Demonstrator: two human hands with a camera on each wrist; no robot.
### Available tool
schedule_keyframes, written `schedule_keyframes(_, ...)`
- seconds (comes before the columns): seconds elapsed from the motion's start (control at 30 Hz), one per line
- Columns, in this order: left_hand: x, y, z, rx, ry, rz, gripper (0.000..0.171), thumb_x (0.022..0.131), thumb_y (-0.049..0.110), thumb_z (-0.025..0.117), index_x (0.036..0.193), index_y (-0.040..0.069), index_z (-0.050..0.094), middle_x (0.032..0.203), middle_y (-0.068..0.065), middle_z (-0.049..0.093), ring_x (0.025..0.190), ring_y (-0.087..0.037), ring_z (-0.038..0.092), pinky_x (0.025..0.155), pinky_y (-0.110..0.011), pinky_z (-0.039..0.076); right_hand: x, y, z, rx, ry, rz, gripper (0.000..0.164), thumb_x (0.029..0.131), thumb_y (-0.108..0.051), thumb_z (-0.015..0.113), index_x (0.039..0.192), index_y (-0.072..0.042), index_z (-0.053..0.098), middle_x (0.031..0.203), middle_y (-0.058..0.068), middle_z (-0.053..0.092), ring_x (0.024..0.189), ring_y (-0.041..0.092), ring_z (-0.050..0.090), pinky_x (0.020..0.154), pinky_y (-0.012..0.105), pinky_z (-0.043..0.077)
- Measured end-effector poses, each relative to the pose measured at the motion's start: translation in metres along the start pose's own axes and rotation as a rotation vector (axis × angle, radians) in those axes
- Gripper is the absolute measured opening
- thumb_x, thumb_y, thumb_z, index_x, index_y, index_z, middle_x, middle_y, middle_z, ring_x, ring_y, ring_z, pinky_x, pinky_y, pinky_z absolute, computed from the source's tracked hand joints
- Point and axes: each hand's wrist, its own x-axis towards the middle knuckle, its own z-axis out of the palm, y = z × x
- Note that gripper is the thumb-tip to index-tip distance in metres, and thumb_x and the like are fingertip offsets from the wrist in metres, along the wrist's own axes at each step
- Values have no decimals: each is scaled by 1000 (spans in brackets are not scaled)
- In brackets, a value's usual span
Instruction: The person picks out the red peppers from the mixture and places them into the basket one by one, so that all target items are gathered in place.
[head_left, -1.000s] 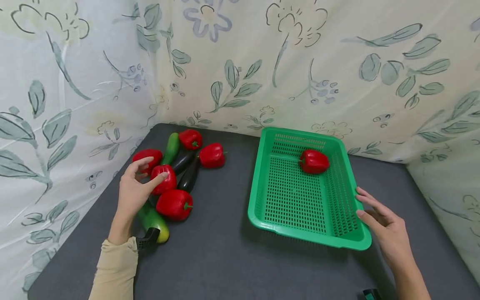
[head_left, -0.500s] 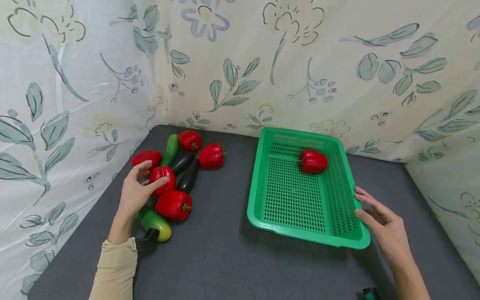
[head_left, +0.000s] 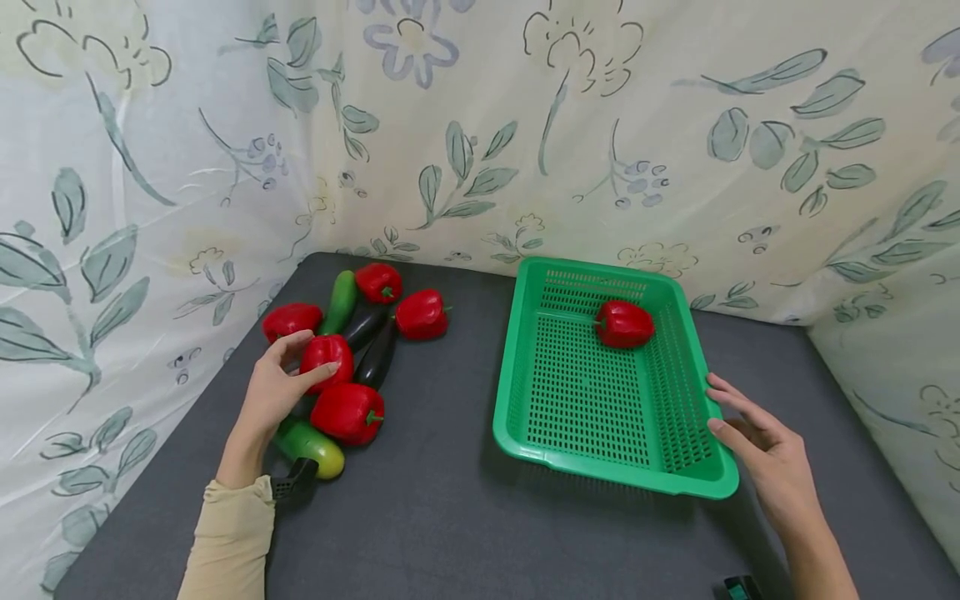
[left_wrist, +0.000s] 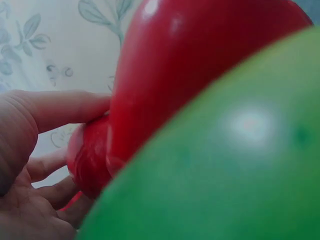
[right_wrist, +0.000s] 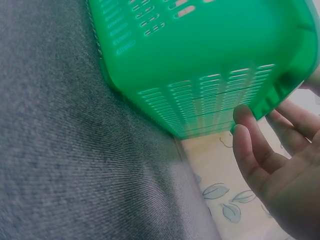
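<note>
My left hand [head_left: 273,387] has its thumb and fingers around a red bell pepper [head_left: 327,360] in the pile at the left. In the left wrist view the thumb presses against a red pepper [left_wrist: 165,65], partly hidden by a large green vegetable [left_wrist: 240,145]. That vegetable [head_left: 311,448], long with a yellow end, lies beside my left wrist. At the right, my right hand [head_left: 776,458] holds the rim of a green plastic basket [head_left: 504,421]. From the right wrist view, its fingers [right_wrist: 245,150] reach under the rim. One red bell pepper [head_left: 625,323] lies inside the basket.
Around the left hand lie more red bell peppers [head_left: 348,413], two dark eggplants [head_left: 377,357] and a slim green cucumber [head_left: 341,302]. A floral curtain [head_left: 480,125] stands behind the dark grey table [head_left: 450,517]. A small black object [head_left: 741,587] sits at the front right edge.
The left hand has moved slightly right, and its thumb and fingers have closed in on the red bell pepper. The yellow-ended vegetable has shifted slightly. The right hand stays at the basket rim.
</note>
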Motion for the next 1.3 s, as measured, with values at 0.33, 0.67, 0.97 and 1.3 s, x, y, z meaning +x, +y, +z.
schedule_keyframes(0.33, 1, 1, -1, -17, -40, -49, 78, 90, 32, 73, 150, 3, 33, 144, -19, 40, 127, -37, 40, 78, -19, 49, 1, -1, 0, 12, 0, 9, 45, 95, 1, 62, 139, 5, 51, 151, 6, 43, 108, 15, 59, 82, 17, 48)
schedule_keyframes(0.67, 2, -2, -2, 45, -74, -65, 83, 88, 38, 74, 151, 5, 31, 138, -21, 43, 121, -37, 44, 81, -33, 51, 1, 0, 0, 1, 2, 3, 45, 96, 0, 62, 139, 5, 51, 151, 6, 43, 117, 13, 55, 84, 16, 47)
schedule_keyframes(0.97, 1, 0, -4, 30, -90, -43, 81, 87, 37, 75, 151, 9, 34, 138, -19, 44, 118, -34, 46, 79, -31, 53, 1, -2, -1, 6, -3, 9, 45, 96, 1, 61, 139, 5, 51, 151, 6, 43, 115, 15, 56, 84, 17, 47)
schedule_keyframes(1.3, 2, 3, -5, 40, -109, -28, 77, 87, 36, 75, 151, 13, 39, 142, -17, 43, 119, -35, 44, 80, -34, 53, 2, -4, -2, -8, 1, 10, 45, 96, 1, 62, 139, 5, 51, 150, 7, 43, 113, 14, 57, 83, 18, 48)
